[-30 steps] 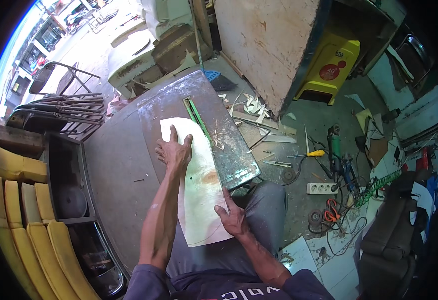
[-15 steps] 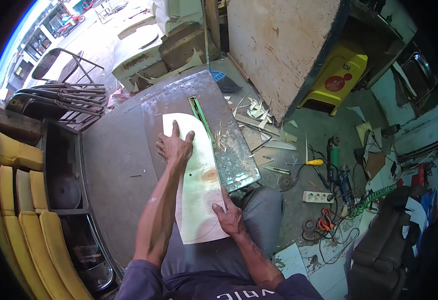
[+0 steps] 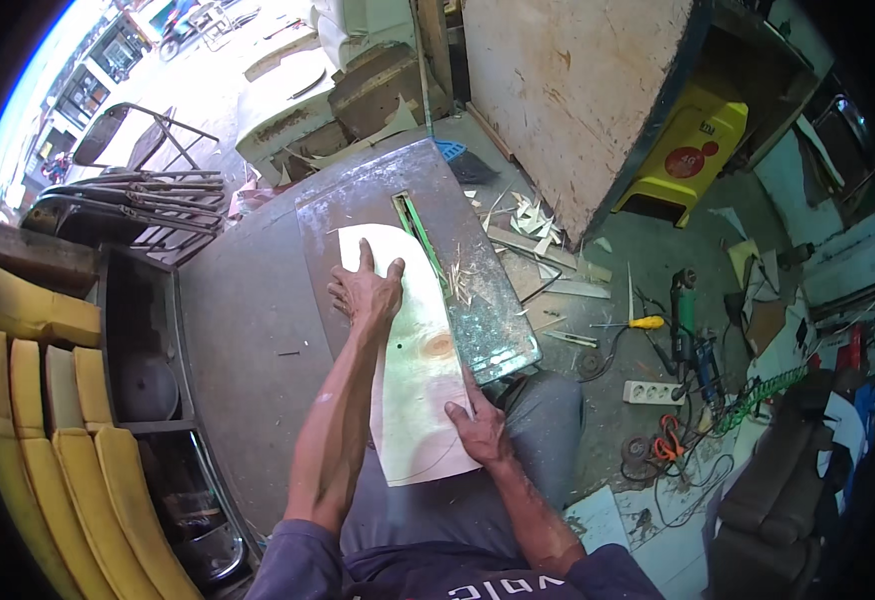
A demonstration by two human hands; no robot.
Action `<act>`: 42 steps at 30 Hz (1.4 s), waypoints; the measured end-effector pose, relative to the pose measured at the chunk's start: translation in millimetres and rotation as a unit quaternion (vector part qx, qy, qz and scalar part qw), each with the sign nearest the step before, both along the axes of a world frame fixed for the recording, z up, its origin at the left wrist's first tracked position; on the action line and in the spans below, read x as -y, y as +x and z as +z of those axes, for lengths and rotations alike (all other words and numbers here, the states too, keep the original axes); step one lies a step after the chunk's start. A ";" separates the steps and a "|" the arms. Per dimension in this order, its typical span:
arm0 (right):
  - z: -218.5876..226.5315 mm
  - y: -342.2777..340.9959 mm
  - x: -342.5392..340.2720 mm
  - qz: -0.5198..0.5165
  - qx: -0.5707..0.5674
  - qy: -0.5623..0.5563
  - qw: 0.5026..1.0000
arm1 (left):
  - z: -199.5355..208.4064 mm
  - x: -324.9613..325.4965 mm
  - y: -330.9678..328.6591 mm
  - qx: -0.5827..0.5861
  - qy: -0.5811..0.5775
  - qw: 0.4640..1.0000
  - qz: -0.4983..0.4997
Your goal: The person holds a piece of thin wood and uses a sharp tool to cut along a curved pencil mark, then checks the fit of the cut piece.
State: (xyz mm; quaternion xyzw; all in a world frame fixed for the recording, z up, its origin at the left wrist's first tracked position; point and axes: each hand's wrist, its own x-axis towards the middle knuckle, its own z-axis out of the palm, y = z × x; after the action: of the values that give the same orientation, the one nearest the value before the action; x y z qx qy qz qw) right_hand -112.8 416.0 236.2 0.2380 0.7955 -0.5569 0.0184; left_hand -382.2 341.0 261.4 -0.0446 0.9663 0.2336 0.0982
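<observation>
A pale wooden board (image 3: 408,400) with a rounded far end, a brown knot and a faint pencilled curve lies over the metal worktable (image 3: 493,330), its near end over my lap. My left hand (image 3: 366,292) presses on the board's far left part, fingers spread. At the near right edge, my right hand (image 3: 480,432) grips the board, thumb on top and the other fingers along the side and partly hidden below. Just beyond the board's right edge runs a green-lined slot (image 3: 420,235) in the tabletop, with wood splinters (image 3: 463,283) beside it.
Offcuts (image 3: 536,218) lie on the floor right of the table. Further right are a yellow-handled screwdriver (image 3: 646,322), a green power tool (image 3: 685,300), a socket strip (image 3: 655,392) and tangled cables. Folding chairs (image 3: 128,205) and yellow cushions (image 3: 68,470) stand at left.
The whole view has shifted slightly to the right. Both hands and the board keep about the same place on the table.
</observation>
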 end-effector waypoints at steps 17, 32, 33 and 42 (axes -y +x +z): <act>16.7 -15.2 -14.8 0.009 0.075 -0.042 0.996 | 2.4 -3.7 -6.5 -0.001 -0.008 1.000 0.020; 8.0 76.6 57.9 -0.048 -0.049 -0.011 0.998 | -3.0 33.4 68.4 -0.002 0.009 0.997 -0.074; 5.5 80.1 65.6 -0.051 -0.061 0.004 0.997 | -4.6 36.0 70.9 -0.004 0.008 0.996 -0.086; 9.3 78.9 118.5 -0.084 -0.032 -0.091 0.992 | 7.2 49.0 65.1 -0.001 -0.025 0.987 -0.158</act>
State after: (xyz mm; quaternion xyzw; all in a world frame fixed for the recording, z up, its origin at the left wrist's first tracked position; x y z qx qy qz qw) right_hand -33.9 297.4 245.5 0.2835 0.7188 -0.6340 -0.0326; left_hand -317.1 292.0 268.6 0.1061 0.9670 0.1906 0.1313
